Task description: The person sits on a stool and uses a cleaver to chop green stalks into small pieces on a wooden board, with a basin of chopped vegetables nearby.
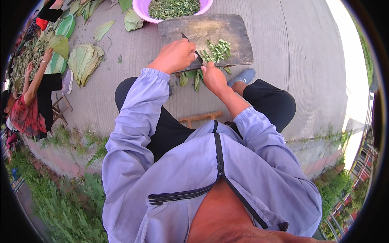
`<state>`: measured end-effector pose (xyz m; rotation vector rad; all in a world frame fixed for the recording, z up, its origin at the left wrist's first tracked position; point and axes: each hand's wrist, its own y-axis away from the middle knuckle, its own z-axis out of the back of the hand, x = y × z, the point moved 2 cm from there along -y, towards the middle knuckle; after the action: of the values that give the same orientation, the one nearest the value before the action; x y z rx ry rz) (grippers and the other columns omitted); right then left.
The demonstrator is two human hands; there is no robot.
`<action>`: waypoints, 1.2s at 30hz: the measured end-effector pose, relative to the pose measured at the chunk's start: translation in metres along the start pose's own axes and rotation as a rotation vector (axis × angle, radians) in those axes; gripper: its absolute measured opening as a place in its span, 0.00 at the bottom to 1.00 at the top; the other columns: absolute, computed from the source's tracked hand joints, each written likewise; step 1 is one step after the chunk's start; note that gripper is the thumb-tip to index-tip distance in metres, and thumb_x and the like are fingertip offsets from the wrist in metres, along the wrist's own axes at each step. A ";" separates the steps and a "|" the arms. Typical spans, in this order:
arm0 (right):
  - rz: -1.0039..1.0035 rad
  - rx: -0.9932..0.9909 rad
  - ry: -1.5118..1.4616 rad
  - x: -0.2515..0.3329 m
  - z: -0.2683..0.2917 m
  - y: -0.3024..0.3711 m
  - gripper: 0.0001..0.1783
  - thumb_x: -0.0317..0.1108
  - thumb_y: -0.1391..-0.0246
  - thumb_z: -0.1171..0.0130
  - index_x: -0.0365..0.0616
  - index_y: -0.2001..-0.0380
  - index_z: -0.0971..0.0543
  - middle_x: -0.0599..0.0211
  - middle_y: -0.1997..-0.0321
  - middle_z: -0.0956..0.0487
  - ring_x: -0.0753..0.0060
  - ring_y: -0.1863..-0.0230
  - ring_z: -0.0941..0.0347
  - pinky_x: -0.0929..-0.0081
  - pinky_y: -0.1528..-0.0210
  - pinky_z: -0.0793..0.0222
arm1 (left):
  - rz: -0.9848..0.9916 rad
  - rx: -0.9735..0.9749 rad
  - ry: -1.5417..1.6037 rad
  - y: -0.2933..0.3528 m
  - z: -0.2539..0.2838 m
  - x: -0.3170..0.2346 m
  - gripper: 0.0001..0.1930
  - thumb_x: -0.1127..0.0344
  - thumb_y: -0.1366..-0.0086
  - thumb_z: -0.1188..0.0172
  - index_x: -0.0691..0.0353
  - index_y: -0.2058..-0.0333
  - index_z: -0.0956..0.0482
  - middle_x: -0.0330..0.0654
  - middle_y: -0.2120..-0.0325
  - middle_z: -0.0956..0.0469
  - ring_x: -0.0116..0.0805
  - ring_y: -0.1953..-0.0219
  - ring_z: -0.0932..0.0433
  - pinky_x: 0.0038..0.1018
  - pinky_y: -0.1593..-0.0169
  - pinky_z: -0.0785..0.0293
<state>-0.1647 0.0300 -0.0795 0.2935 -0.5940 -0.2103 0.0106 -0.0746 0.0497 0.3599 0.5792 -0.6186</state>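
Observation:
A dark-bladed knife (198,57) slants over the near part of a worn wooden chopping board (178,32). My right hand (214,77) is closed round its near end, thumb up. My left hand (174,56) is curled over the blade, fingers closed against it; whatever they hold is hidden. The blade's far end sticks out beyond my left knuckles. Chopped green leaf pieces (217,50) lie in a small heap on the board, right of the knife. Larger green leaves (197,79) hang or lie below the board's near edge, between my feet.
A pink basin (139,9) of chopped greens stands behind the board. Big loose leaves (86,60) lie on the concrete to the left. Further left, a person in a red top (26,115) sits by green basins (67,26). A wooden stool (202,117) shows between my legs.

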 end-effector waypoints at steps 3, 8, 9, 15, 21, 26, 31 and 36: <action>0.032 -0.046 -0.012 0.004 -0.002 -0.002 0.23 0.48 0.27 0.49 0.32 0.57 0.30 0.31 0.64 0.17 0.24 0.60 0.19 0.34 0.55 0.25 | 0.016 0.007 -0.037 -0.001 -0.006 0.004 0.09 0.62 0.32 0.37 0.62 0.62 0.19 0.50 0.60 0.18 0.57 0.56 0.19 0.47 0.54 0.24; 0.017 -0.052 -0.147 -0.012 -0.004 -0.007 0.24 0.48 0.27 0.49 0.32 0.57 0.29 0.29 0.66 0.18 0.23 0.62 0.20 0.34 0.56 0.26 | 0.020 0.009 -0.055 -0.011 -0.008 0.019 0.09 0.62 0.32 0.38 0.62 0.62 0.19 0.51 0.59 0.18 0.59 0.54 0.19 0.49 0.53 0.24; 0.015 -0.054 -0.146 -0.020 -0.002 -0.008 0.24 0.48 0.27 0.49 0.32 0.57 0.29 0.29 0.66 0.18 0.23 0.62 0.20 0.34 0.56 0.26 | 0.043 0.008 -0.074 -0.012 -0.008 0.020 0.09 0.62 0.33 0.38 0.62 0.63 0.19 0.51 0.60 0.18 0.59 0.55 0.19 0.49 0.53 0.24; 0.080 -0.032 -0.044 -0.017 0.008 0.011 0.23 0.47 0.27 0.49 0.32 0.58 0.30 0.28 0.68 0.18 0.23 0.62 0.20 0.33 0.57 0.27 | 0.084 0.007 -0.064 -0.008 -0.003 0.011 0.10 0.59 0.33 0.37 0.61 0.64 0.20 0.51 0.63 0.17 0.58 0.57 0.19 0.49 0.56 0.25; 0.050 -0.006 -0.054 -0.023 0.010 0.006 0.22 0.48 0.27 0.49 0.34 0.58 0.30 0.29 0.67 0.18 0.22 0.63 0.21 0.33 0.57 0.27 | 0.109 0.033 -0.079 -0.014 0.000 0.003 0.12 0.57 0.32 0.37 0.60 0.64 0.20 0.50 0.63 0.17 0.57 0.57 0.19 0.49 0.56 0.25; 0.036 -0.033 -0.202 -0.028 0.018 0.012 0.24 0.49 0.27 0.48 0.33 0.58 0.29 0.27 0.66 0.19 0.21 0.61 0.22 0.34 0.55 0.29 | 0.104 0.040 -0.110 -0.015 -0.003 0.002 0.11 0.57 0.32 0.38 0.59 0.63 0.19 0.50 0.60 0.17 0.57 0.54 0.18 0.49 0.54 0.24; 0.025 -0.021 -0.237 -0.032 0.058 0.009 0.25 0.50 0.30 0.44 0.34 0.59 0.29 0.30 0.66 0.19 0.23 0.60 0.21 0.39 0.56 0.28 | 0.126 0.104 -0.140 -0.019 -0.009 -0.001 0.11 0.57 0.32 0.38 0.59 0.62 0.17 0.49 0.58 0.17 0.56 0.51 0.19 0.49 0.51 0.24; 0.153 0.224 -0.186 -0.040 0.112 -0.004 0.24 0.45 0.42 0.31 0.34 0.57 0.26 0.35 0.63 0.19 0.31 0.59 0.21 0.48 0.54 0.27 | -0.008 0.285 -0.154 -0.017 -0.043 -0.017 0.13 0.56 0.32 0.37 0.61 0.60 0.17 0.51 0.58 0.18 0.57 0.51 0.19 0.50 0.50 0.24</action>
<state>-0.2618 0.0136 -0.0129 0.4462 -0.8234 -0.0225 -0.0288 -0.0596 0.0235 0.5721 0.3445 -0.7317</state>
